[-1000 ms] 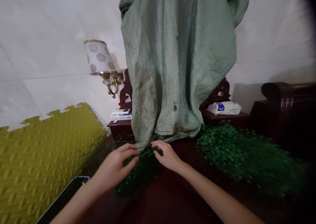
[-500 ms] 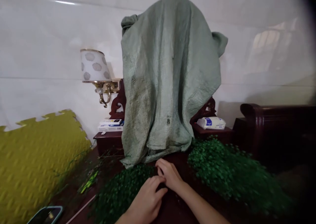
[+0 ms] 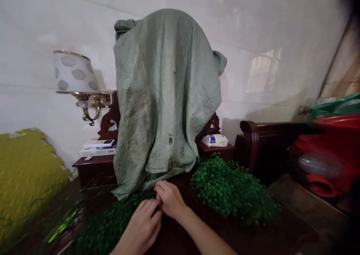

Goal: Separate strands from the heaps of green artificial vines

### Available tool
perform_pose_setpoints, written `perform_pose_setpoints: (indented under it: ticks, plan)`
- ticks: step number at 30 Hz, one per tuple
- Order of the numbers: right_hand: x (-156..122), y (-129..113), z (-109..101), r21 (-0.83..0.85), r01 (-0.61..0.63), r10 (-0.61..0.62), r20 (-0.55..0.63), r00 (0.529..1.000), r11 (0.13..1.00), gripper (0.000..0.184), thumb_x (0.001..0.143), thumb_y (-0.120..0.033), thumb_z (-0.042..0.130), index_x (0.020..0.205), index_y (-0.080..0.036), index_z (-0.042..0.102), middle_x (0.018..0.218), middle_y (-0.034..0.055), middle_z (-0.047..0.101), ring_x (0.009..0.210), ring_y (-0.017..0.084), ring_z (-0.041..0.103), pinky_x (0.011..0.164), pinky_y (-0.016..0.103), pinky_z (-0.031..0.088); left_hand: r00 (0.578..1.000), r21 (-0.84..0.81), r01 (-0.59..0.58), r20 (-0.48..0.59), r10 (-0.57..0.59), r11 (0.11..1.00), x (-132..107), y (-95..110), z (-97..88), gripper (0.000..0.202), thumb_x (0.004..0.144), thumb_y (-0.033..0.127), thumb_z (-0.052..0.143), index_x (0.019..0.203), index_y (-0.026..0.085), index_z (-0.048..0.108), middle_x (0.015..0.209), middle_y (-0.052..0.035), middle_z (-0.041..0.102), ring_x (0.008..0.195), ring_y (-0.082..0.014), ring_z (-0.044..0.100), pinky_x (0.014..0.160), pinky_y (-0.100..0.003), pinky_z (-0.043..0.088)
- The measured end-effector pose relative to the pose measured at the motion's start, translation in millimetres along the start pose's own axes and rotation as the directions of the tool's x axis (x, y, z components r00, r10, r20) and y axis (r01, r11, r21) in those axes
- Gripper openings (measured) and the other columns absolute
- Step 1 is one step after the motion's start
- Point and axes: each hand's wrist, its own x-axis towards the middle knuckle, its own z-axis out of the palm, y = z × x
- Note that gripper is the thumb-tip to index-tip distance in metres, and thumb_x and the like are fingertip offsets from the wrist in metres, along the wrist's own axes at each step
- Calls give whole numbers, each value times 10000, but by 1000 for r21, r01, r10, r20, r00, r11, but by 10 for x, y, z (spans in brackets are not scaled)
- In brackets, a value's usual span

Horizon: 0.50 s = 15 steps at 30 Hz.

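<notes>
My left hand (image 3: 143, 222) and my right hand (image 3: 170, 199) meet low in the middle of the view, fingertips close together. Both have curled, pinching fingers; what lies between them is too small or hidden to make out. Just left of and beneath my left hand spreads a bunch of dark green artificial foliage (image 3: 105, 225). A second bunch of green foliage (image 3: 227, 189) lies to the right of my right forearm. Both bunches rest on a dark red wooden surface (image 3: 171, 238). Beyond my fingers hangs the lower edge of a grey-green woven cloth (image 3: 165, 97).
The cloth drapes over a tall piece of dark wooden furniture. Boxes (image 3: 98, 148) stand on its left ledge and a tissue pack (image 3: 215, 140) on its right. A wall lamp (image 3: 77, 75), a yellow foam mat (image 3: 25, 172), a bright green tool (image 3: 63, 225) and red objects (image 3: 332, 146) surround it.
My view has turned to the right, so the scene shifts left and red objects appear at the right. My hands stay together in nearly the same pose.
</notes>
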Motion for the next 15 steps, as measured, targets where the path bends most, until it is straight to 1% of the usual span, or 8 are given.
perform_pose_setpoints:
  ticks: [3,6,8,10,11,12,13,15]
  plan:
    - [32,-85,-118,-52,50,-55,-88,995,997,277,841,-72,446,1076,-145,574,1099,133,630,989,232,578,836,369,477,998,61,15,-64,-12,998,45,-54,-59,222,865,77,421,807,161,619,983,-115,619,873,-243,593,779,-423,529]
    - [39,-179,-386,-221,122,-203,-396,896,968,374,856,-126,467,1223,-199,482,1210,125,589,1139,247,553,945,424,455,995,101,54,-92,-45,993,98,-57,-110,200,863,107,444,868,171,634,1046,-122,622,949,-262,600,809,-431,528]
    - [10,-188,-630,-233,-28,-123,-607,785,972,404,843,-160,523,1227,-253,439,1232,122,561,1174,277,536,969,476,431,996,98,60,-72,-53,993,146,-4,-129,206,855,114,467,946,178,640,1104,-128,619,998,-274,602,833,-437,532]
    - [-53,-123,-866,-142,-339,112,-770,629,930,453,838,-228,571,1257,-204,400,1331,201,473,1265,361,446,1004,571,361,998,73,46,-37,-44,996,202,92,-120,238,845,104,480,1007,181,637,1144,-136,613,1025,-283,607,848,-441,540]
    - [-98,-65,-961,-61,-487,255,-792,554,871,509,839,-279,584,1288,-158,377,1389,244,408,1310,395,383,1028,616,308,999,52,36,-22,-35,998,234,150,-99,255,839,95,482,1025,180,634,1159,-141,611,1036,-287,609,856,-443,544]
    - [-153,5,-1031,-1,-581,368,-773,517,814,570,833,-333,597,1310,-122,366,1396,266,399,1312,413,374,1036,647,271,1000,26,29,-4,-28,999,267,209,-63,267,833,86,482,1032,180,632,1174,-146,608,1052,-292,608,865,-447,545]
    - [-216,77,-1074,19,-631,451,-716,533,776,597,823,-363,608,1310,-102,380,1343,268,464,1261,411,438,1035,658,264,1000,-8,14,15,-14,1000,301,268,-10,279,824,79,481,1038,181,629,1189,-149,604,1070,-296,605,877,-451,545]
    - [-356,200,-1080,-4,-642,555,-499,665,767,401,847,-263,567,1218,-126,506,1099,191,655,1056,346,608,1027,636,302,999,-85,9,35,-6,996,371,369,153,343,818,70,477,1113,191,603,1248,-152,579,1127,-303,587,912,-467,536]
